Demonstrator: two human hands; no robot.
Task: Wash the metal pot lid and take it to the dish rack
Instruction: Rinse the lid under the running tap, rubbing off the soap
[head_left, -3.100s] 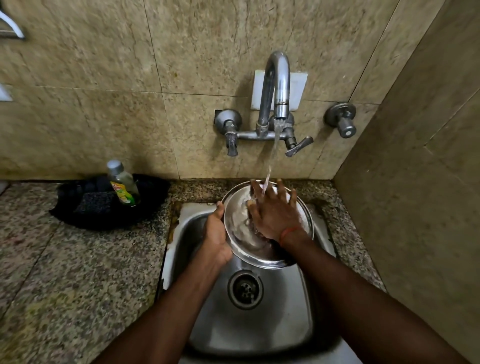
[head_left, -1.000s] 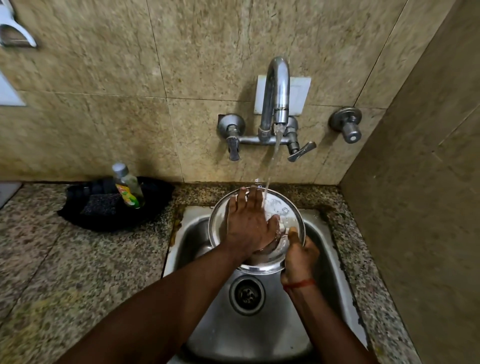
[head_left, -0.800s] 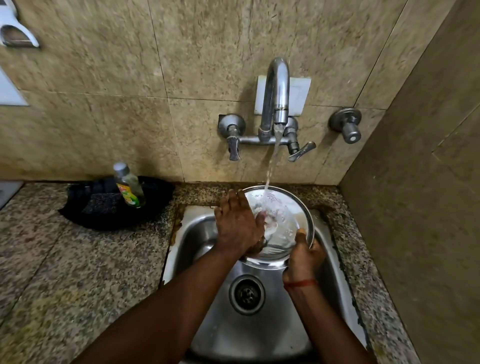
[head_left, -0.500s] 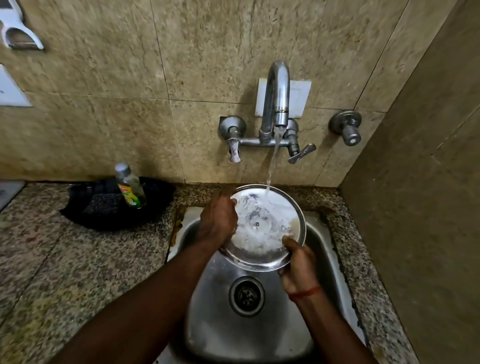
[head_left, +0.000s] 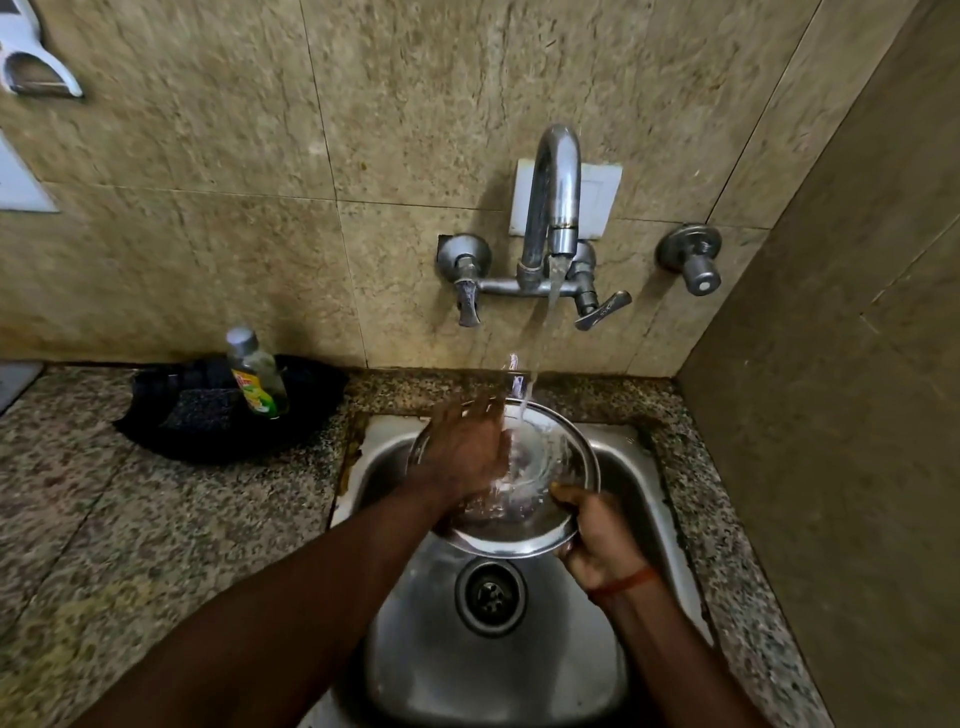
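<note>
You're mid-rinse: right hand (head_left: 602, 540) fingers clamped on round steel pot lid (head_left: 524, 535) rim, left hand (head_left: 462, 452) fingers splayed, probably rubbing it. Rack trip remains.

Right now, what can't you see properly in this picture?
- Head view: the left hand covers part of the lid.
- The hand's fingers are blurred.
- Bottle label: too small to read.
- White holder on the wall: cut off by the edge.
- No dish rack in view.
</note>
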